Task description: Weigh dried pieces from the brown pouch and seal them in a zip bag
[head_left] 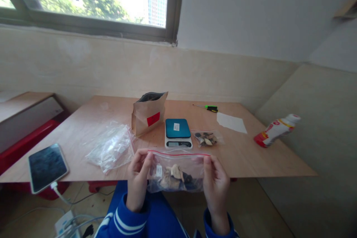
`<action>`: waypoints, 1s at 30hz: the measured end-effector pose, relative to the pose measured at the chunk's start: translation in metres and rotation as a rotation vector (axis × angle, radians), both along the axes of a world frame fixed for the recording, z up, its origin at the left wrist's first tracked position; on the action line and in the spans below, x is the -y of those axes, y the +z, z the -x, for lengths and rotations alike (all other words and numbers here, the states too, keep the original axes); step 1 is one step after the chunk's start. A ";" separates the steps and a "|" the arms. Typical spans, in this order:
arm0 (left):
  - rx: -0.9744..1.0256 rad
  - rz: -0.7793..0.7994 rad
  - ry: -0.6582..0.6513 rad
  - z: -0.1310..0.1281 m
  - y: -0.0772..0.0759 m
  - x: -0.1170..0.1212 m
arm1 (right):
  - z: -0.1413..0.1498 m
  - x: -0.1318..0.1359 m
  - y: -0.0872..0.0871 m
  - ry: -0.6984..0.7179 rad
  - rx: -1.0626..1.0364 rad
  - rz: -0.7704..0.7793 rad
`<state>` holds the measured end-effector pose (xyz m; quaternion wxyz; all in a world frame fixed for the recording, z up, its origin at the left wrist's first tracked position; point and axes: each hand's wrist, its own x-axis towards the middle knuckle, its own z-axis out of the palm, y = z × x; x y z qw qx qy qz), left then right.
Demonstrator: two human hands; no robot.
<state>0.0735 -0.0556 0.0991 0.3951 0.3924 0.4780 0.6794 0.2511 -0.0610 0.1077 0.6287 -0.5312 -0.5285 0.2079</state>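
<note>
Clear, soft plastic is what you are holding: your left hand (138,178) and right hand (215,180) are each pinching a top corner of the light, floppy bag (175,171) of dried pieces, just off the surface (245,152) edge below the scale (177,132).

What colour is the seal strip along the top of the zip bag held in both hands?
Red. The strip runs along the top of the clear zip bag, clearest in the head view.
</note>
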 end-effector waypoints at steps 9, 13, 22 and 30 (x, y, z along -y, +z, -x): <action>-0.144 -0.094 0.008 0.004 0.011 -0.004 | 0.000 0.001 -0.006 -0.091 -0.097 -0.068; -0.164 -0.141 0.063 -0.001 0.013 -0.004 | -0.002 0.000 -0.007 0.009 -0.074 -0.034; -0.201 -0.129 0.047 0.003 0.007 -0.004 | -0.004 0.005 -0.008 0.151 -0.034 -0.051; -0.220 -0.088 0.014 0.005 0.007 -0.002 | -0.003 0.007 -0.003 0.149 -0.073 -0.087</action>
